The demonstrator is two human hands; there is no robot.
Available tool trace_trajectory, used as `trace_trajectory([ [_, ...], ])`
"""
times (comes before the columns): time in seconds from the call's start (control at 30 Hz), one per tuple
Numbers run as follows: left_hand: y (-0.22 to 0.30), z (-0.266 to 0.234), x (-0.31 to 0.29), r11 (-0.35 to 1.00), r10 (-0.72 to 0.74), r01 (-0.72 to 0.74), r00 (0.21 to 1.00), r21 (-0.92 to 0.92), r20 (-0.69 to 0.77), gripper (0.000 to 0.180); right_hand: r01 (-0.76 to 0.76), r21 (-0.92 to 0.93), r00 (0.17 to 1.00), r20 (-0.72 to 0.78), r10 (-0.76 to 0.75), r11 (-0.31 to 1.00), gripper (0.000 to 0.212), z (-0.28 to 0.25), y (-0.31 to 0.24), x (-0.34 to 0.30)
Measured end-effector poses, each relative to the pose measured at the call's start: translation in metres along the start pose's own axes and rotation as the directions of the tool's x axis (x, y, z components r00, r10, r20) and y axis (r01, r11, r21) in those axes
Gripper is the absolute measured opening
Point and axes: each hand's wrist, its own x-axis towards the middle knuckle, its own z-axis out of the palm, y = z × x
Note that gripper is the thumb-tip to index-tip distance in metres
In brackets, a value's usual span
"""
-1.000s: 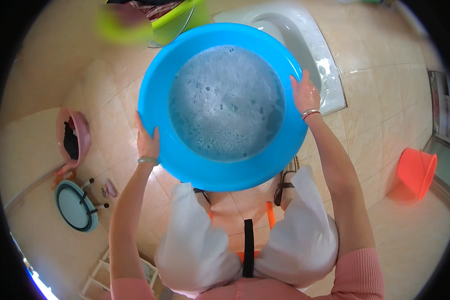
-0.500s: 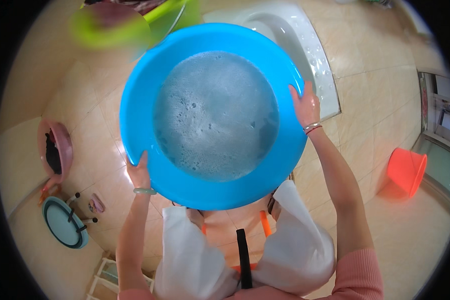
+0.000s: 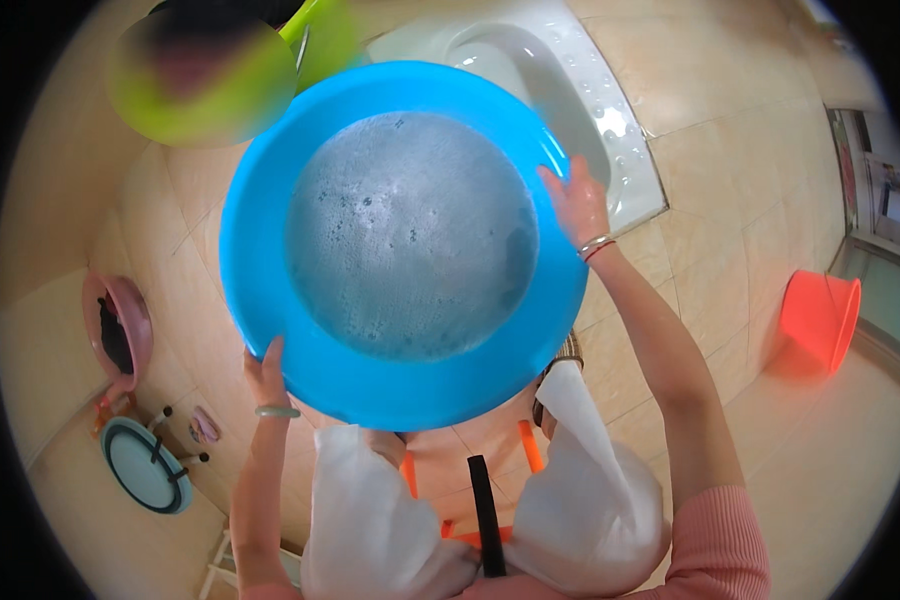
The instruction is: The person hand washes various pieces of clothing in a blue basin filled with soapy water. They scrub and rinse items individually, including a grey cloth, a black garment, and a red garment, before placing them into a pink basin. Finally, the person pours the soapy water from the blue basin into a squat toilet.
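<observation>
A large round blue basin (image 3: 253, 235) is in front of me, with cloudy, soapy water (image 3: 410, 240) and small bubbles inside. My left hand (image 3: 266, 374) grips its near left rim, the thumb over the edge. On the right side, my right hand (image 3: 578, 205) grips the rim with its thumb on the inner wall. Both hands' other fingers are largely hidden on the outer side. White trousers (image 3: 380, 500) cover my legs just below the basin, and an orange stool (image 3: 530, 447) shows between them.
Behind the basin lies a white squat toilet (image 3: 635, 165). A green bucket (image 3: 332, 45) and a blurred green round container (image 3: 135, 95) stand far left. Along the left wall are a pink basin (image 3: 138, 330) with dark cloth and a folding teal basin (image 3: 145, 465). An orange bucket (image 3: 820, 315) stands right.
The blue basin and both hands have shifted slightly left in view. The foam pattern on the water differs. The blurred green container appears lower and further left.
</observation>
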Motion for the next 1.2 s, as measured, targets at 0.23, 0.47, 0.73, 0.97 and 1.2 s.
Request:
trace_trajectory([
  [0.23,0.067,0.004,-0.026,0.997,-0.061,0.063,0.997,-0.043,0.042,0.045,-0.122,0.163,0.989,0.101,0.107,0.979,0.05,0.0,0.024,-0.008],
  [0.47,0.093,0.008,-0.048,0.992,-0.102,0.107,0.992,-0.068,0.076,0.049,-0.168,0.296,0.983,0.124,0.136,0.94,0.054,-0.004,0.032,-0.012],
  [0.73,0.11,0.011,-0.063,0.997,-0.038,0.047,0.99,-0.058,0.137,0.051,-0.235,0.353,0.97,0.139,0.198,0.906,0.056,0.004,0.061,-0.024],
  [0.97,0.131,0.017,-0.067,1.0,-0.025,0.027,0.984,-0.011,0.177,0.052,-0.231,0.362,0.971,0.139,0.193,0.903,0.057,0.001,0.066,-0.028],
  [1.2,0.169,0.025,-0.067,0.998,-0.061,0.054,0.977,0.039,0.202,0.044,-0.312,0.361,0.945,0.212,0.249,0.879,0.059,0.003,0.081,-0.037],
])
